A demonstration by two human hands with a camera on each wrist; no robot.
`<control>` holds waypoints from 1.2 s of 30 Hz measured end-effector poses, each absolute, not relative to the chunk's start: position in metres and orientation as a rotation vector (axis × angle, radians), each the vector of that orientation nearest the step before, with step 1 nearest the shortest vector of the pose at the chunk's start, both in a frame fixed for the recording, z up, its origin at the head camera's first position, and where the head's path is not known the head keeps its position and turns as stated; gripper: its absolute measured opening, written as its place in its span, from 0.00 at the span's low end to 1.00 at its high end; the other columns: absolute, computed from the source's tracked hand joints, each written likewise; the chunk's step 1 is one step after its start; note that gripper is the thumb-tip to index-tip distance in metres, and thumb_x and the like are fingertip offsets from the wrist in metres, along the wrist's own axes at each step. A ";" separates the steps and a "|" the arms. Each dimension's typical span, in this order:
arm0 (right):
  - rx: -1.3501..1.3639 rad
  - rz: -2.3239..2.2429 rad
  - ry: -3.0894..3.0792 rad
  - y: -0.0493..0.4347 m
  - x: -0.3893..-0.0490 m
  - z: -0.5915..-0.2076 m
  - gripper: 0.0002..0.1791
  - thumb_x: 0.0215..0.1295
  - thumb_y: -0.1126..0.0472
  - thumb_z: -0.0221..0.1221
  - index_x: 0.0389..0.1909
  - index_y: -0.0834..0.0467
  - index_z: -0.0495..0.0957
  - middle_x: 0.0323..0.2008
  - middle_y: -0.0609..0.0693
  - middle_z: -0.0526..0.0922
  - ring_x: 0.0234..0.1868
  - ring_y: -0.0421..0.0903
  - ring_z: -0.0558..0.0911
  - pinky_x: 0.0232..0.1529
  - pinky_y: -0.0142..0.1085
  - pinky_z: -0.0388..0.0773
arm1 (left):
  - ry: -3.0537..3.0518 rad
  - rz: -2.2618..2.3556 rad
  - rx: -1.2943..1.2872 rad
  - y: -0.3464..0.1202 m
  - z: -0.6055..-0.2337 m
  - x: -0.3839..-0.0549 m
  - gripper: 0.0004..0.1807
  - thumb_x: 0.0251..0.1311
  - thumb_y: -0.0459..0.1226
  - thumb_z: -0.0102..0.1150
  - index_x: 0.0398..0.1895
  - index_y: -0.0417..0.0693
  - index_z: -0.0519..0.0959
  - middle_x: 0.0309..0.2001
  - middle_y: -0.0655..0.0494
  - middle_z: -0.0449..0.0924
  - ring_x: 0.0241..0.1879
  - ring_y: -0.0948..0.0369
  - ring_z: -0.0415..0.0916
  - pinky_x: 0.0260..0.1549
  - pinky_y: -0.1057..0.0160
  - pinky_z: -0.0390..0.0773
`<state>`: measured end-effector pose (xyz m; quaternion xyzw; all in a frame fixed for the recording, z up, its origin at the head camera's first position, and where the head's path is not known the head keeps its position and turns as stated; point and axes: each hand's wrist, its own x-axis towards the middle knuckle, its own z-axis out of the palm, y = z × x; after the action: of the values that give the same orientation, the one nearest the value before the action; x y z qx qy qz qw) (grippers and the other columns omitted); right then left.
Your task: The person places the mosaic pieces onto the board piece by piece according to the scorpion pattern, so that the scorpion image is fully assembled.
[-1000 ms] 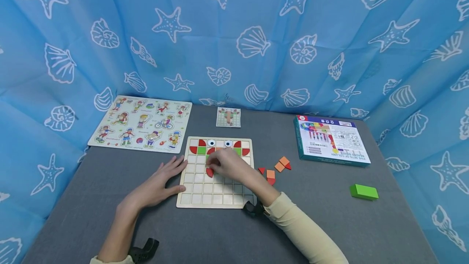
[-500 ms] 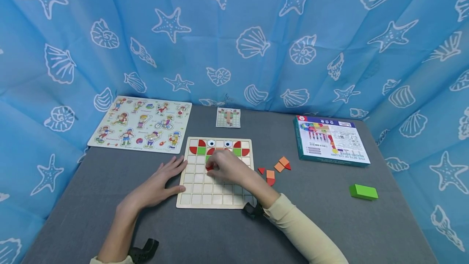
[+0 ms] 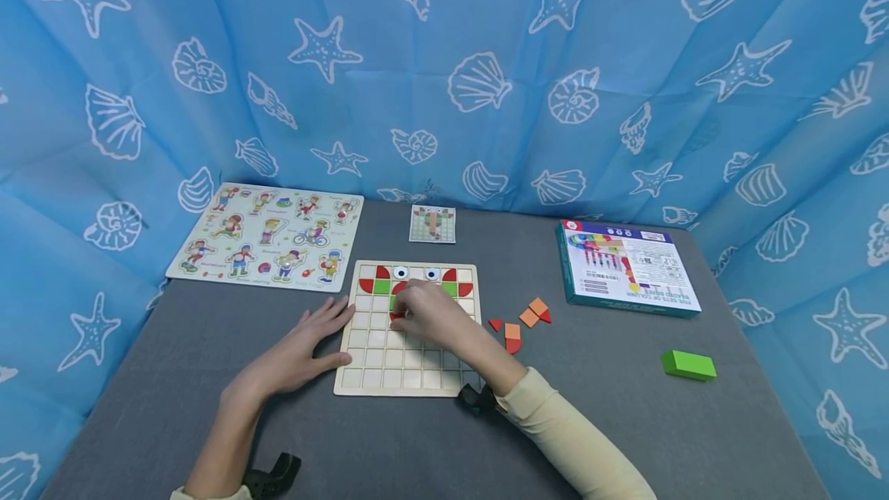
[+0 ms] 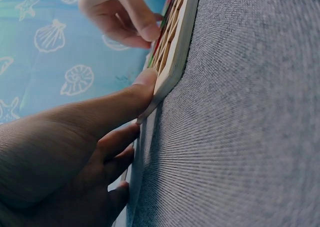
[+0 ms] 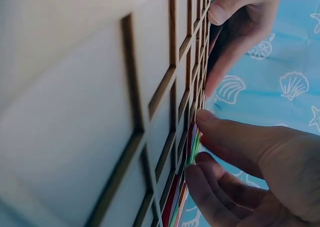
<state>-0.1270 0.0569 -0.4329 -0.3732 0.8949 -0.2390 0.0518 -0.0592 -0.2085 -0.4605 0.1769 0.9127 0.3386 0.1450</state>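
Note:
The wooden grid board point(image 3: 364, 379) lies in front of me in the head view. Along its top rows sit red quarter-circle and green square tiles, with two eye tiles point(image 3: 400, 272). My right hand point(image 3: 434, 319) is over the board's middle, fingers curled, pinching a red quarter-circle tile point(image 3: 396, 316) at a grid cell; the fingers hide most of it. In the right wrist view, thumb and fingertips point(image 5: 205, 116) are right at the grid. My left hand point(image 3: 299, 349) lies at the board's left edge, fingers spread; its thumb point(image 4: 145, 82) touches the rim in the left wrist view.
Right of the board lie loose orange square tiles point(image 3: 512, 332) and red tiles point(image 3: 495, 324). A small pattern card point(image 3: 432, 224) is behind the board. Around it are a sports picture puzzle point(image 3: 271, 234), a boxed toy point(image 3: 628, 268) and a green block point(image 3: 689, 365).
My right hand has shifted the red quarter-circle tile slightly up the board, then stayed nearly in place. The left hand has not moved.

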 end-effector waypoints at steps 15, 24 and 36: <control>-1.068 -0.847 2.613 0.067 -0.128 -0.430 0.03 0.71 0.65 0.71 0.40 0.60 0.92 0.36 0.51 0.91 0.38 0.43 0.87 0.40 0.31 0.84 | 2.624 0.993 0.513 -0.208 -0.461 -0.059 0.45 0.71 0.46 0.71 0.85 0.41 0.62 0.87 0.37 0.53 0.87 0.32 0.43 0.81 0.21 0.43; -0.928 -0.993 2.607 0.124 -0.128 -0.428 0.03 0.71 0.62 0.71 0.40 0.56 0.92 0.34 0.47 0.91 0.33 0.34 0.83 0.37 0.27 0.82 | 2.617 1.000 0.508 -0.209 -0.461 -0.059 0.46 0.71 0.47 0.71 0.85 0.42 0.62 0.88 0.37 0.52 0.87 0.32 0.42 0.81 0.21 0.42; -0.628 -0.876 2.767 0.219 -0.124 -0.420 0.08 0.69 0.68 0.70 0.47 0.62 0.90 0.39 0.52 0.89 0.37 0.40 0.80 0.39 0.30 0.79 | 2.617 1.003 0.524 -0.208 -0.459 -0.059 0.45 0.71 0.47 0.71 0.85 0.41 0.62 0.88 0.37 0.51 0.87 0.32 0.43 0.81 0.21 0.42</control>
<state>-0.1238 0.2193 -0.4198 -0.2109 0.9283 -0.2939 0.0861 -0.0587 -0.2078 -0.4590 0.1818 0.9082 0.3480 0.1447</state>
